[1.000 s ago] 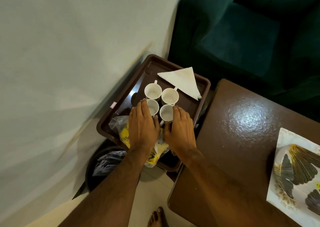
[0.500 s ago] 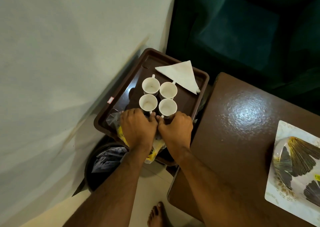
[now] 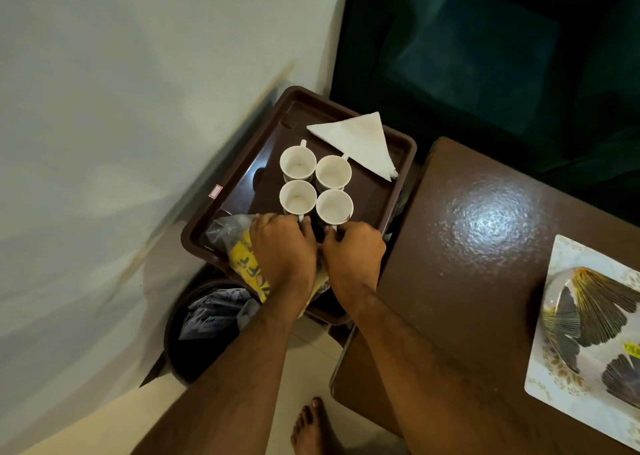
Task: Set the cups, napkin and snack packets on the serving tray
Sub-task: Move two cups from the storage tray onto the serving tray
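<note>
A brown serving tray (image 3: pixel 266 149) rests over a bin beside the wall. Several white cups stand on it in a tight square; the near-left cup (image 3: pixel 298 198) and near-right cup (image 3: pixel 334 207) point their handles at me. A folded white napkin (image 3: pixel 360 141) lies at the tray's far right. A yellow and clear snack packet (image 3: pixel 239 253) lies on the near end, partly under my left hand (image 3: pixel 284 250). That hand's fingertips pinch the near-left cup's handle. My right hand (image 3: pixel 355 250) pinches the near-right cup's handle.
A dark bin (image 3: pixel 204 323) with a crumpled bag sits under the tray's near end. A glossy brown table (image 3: pixel 478 246) stands to the right, with a patterned plate (image 3: pixel 588 319) on it. A green sofa (image 3: pixel 485 56) is behind, and my bare foot (image 3: pixel 311 427) is on the floor.
Both hands have drawn back from over the two near cups to their handles at the near side. The cups and the napkin stay where they were.
</note>
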Demonstrator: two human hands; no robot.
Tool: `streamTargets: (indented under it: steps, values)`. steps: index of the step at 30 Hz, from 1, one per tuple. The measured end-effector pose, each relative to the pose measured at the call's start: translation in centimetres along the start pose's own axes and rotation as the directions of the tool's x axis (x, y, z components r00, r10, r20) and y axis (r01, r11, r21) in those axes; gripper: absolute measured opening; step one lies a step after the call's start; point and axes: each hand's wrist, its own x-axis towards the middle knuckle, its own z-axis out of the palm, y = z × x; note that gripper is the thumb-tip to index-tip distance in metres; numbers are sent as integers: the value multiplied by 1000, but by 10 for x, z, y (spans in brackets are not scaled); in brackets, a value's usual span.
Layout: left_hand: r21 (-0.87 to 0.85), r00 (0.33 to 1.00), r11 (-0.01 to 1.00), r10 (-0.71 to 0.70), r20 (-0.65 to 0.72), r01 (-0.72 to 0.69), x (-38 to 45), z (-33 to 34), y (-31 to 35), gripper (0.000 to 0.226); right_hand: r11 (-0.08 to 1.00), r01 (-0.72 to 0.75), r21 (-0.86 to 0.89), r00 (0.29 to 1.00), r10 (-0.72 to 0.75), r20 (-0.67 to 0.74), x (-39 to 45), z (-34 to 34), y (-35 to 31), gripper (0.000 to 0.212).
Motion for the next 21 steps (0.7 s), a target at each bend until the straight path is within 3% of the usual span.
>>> streamTargets:
  steps: [8, 14, 21]
  values:
    - [-144, 997, 986, -77, 25, 80, 1, -2, 5, 32, 986, -68, 154, 997, 73, -32, 3, 1, 5, 27]
    - [-328, 991, 941, -109, -78, 77, -8, -4, 12, 30, 976, -61, 209, 996, 73, -51, 0, -1, 8, 25]
    - [-412, 974, 911, -110, -200, 18, -19, -9, 31, 19, 969, -36, 243, 993, 63, -102, -1, -14, 9, 30]
